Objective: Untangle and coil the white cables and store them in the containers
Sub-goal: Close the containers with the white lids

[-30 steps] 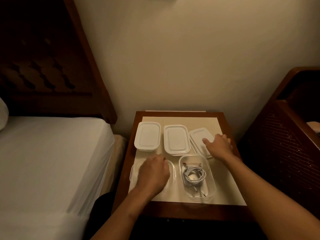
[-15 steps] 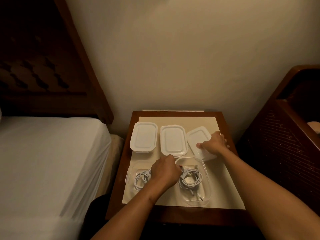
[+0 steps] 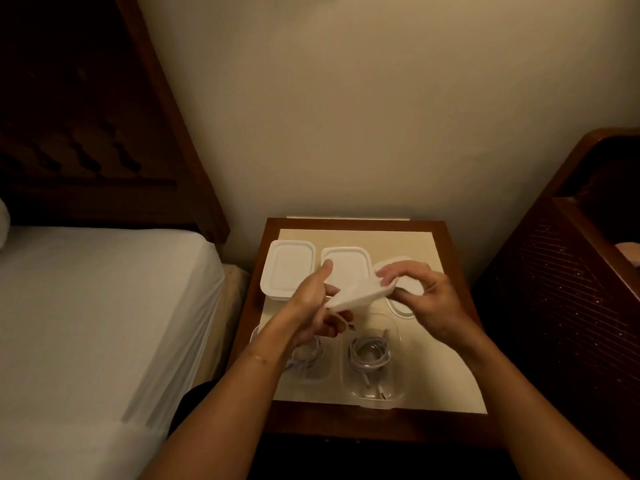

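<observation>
Two hands: the left hand and the right hand are raised above the tabletop, with a white lid held between them.
Left hand: the thumb is stood up past the lid's left end and the fingers are curled beneath it, so that end is gripped.
Right hand: the lid's right end is pinched between thumb and fingertips.
White lid: it is lifted clear of the tabletop and tilted, its left end lower in the view than its right. It is held above the gap between the back and front rows.
Front row: two clear, open containers are set side by side on a cream mat.
Left clear container: it is partly hidden by the left forearm. A left cable coil is seen inside.
Right clear container: it is in full view. A right cable coil lies inside, its loose ends trailed toward the near wall.
Back row: a far-left lidded container and a middle lidded container, both white-topped, are set just beside each other. The middle one is partly covered by the held lid.
Back right: a pale rimmed piece is seen under the right hand. Whether it is a lid or a container cannot be told.
Surroundings: a bed with a white sheet is at left, with a dark headboard behind it. A plain wall is at the back, and dark wooden furniture is at right.
</observation>
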A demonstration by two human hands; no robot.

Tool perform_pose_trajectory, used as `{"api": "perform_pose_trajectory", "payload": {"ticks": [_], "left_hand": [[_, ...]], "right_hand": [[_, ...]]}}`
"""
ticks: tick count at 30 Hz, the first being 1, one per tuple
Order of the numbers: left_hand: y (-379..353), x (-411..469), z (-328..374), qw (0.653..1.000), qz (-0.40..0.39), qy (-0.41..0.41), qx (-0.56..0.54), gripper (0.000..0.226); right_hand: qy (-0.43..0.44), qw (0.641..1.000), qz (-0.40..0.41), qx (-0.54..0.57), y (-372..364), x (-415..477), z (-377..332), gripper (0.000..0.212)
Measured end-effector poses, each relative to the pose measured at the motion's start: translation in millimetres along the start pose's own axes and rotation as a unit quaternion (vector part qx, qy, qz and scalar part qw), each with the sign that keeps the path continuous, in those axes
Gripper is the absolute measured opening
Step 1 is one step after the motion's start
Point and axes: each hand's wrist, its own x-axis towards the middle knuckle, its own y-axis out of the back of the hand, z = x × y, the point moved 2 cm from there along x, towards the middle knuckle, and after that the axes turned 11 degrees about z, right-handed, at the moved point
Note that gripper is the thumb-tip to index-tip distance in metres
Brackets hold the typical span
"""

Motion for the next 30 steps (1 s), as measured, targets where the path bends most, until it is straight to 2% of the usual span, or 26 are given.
{"api": "perform_pose_trajectory", "payload": {"ticks": [2,4,7,9,11,15,20,26,30], "left_hand": [[1,2,-1,0.998,0.031,-0.046,0.032,0.037],[0,10,-12,0.977,0.126,-0.127,0.116,0.022],[-7,11,-38,0.931,0.196,-0.205,0.231,0.022],[-12,8,-50,0.876,0.237,-0.236,0.347,0.026],[-17,5,-55,0.828,0.263,-0.247,0.429,0.031],[-27,-3,-62,0.766,0.255,-0.267,0.526,0.037],[-35,-7,-70,0.699,0.255,-0.297,0.598,0.044],[-38,-12,-72,0.681,0.243,-0.318,0.613,0.033],[-40,-12,-78,0.648,0.256,-0.339,0.632,0.044]], "right_hand": [[-0.013,0.999,-0.026,-0.031,-10,-10,5,0.026],[-0.051,0.997,-0.007,-0.050,-15,-18,10,0.038],[-0.209,0.974,0.062,0.065,-24,-36,21,0.038],[-0.256,0.960,0.095,0.053,-32,-47,24,0.043],[-0.250,0.961,0.108,-0.038,-37,-52,27,0.049],[-0.196,0.948,0.132,-0.211,-34,-61,31,0.036],[-0.176,0.933,0.101,-0.299,-33,-75,30,0.035],[-0.167,0.916,0.111,-0.346,-30,-87,29,0.036],[-0.177,0.926,0.102,-0.317,-36,-96,31,0.043]]}}
